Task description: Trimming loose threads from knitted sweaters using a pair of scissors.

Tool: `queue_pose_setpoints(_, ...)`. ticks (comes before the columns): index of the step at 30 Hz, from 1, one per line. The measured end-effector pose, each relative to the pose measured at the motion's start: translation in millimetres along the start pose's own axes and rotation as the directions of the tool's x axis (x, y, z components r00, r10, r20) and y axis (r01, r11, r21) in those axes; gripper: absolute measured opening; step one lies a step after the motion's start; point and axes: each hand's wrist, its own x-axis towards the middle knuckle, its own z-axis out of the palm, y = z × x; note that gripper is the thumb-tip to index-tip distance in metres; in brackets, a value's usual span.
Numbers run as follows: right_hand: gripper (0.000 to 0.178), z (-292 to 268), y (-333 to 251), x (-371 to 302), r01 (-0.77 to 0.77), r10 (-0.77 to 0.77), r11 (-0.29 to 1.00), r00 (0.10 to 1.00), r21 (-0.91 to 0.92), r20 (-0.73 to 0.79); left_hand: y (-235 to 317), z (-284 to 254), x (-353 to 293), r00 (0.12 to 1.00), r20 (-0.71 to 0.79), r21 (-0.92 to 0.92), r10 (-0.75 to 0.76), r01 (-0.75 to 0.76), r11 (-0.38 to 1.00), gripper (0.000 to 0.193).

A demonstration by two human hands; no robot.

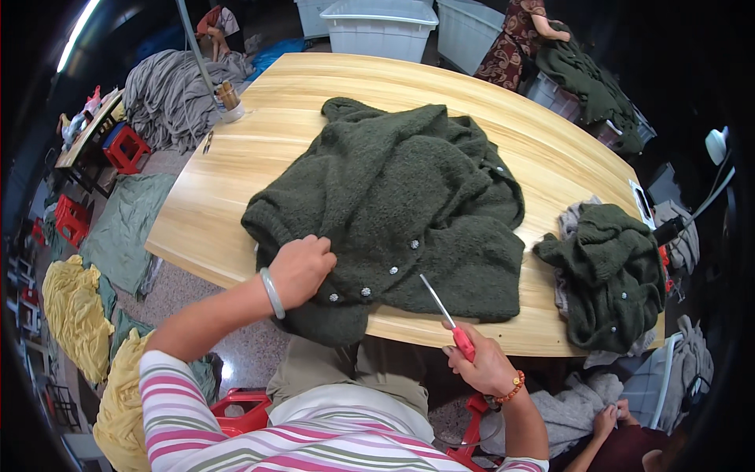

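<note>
A dark green knitted cardigan (393, 189) lies spread and rumpled on the table in front of me, its near edge hanging over the table's front. Several shiny round buttons (394, 270) run along its front band. My left hand (302, 270) is closed on the knit near the lower left, fingers pinching the fabric. In my right hand (481, 362) is a red-handled tool (462, 341) with a long, thin metal blade. The blade points up and left, with its tip over the cardigan near the buttons; I cannot tell whether it touches.
The wooden table (252, 149) carries another dark green cardigan (613, 275) on its right and a small container (230, 106) at its far left. Grey bins (379, 31) stand beyond. One co-worker (511, 47) handles green garments at far right; another's hands (609, 417) are at lower right.
</note>
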Motion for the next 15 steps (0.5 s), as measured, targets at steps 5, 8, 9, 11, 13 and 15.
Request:
queue_pose_setpoints(5,0.04,-2,-5,11,0.015,-0.014,0.998,1.0,0.056,-0.016,7,-10,2,0.928,-0.189,0.138,0.32,-0.298,0.945,0.031)
queue_pose_setpoints(8,0.039,-2,-9,12,0.003,-0.003,0.998,1.0,0.06,-0.006,3,5,9,0.896,-0.212,0.272,0.391,-0.33,0.904,0.02)
queue_pose_setpoints(9,0.039,-2,-10,11,0.0,0.0,0.998,1.0,0.058,-0.006,1,5,13,0.902,-0.16,0.284,0.4,-0.346,0.894,0.017)
queue_pose_setpoints(11,0.04,-1,-9,10,0.013,-0.012,0.999,1.0,0.033,-0.012,-6,-2,20,0.919,-0.138,0.209,0.37,-0.338,0.918,0.015)
queue_pose_setpoints(13,0.039,-3,-6,8,0.005,-0.004,0.999,1.0,0.039,-0.026,-16,-16,25,0.936,-0.135,-0.042,0.324,-0.332,0.942,0.016)
queue_pose_setpoints(15,0.039,-4,-2,8,0.0,0.002,0.999,0.999,0.048,-0.039,-28,-44,30,0.972,-0.109,-0.214,0.208,-0.228,0.95,0.015)
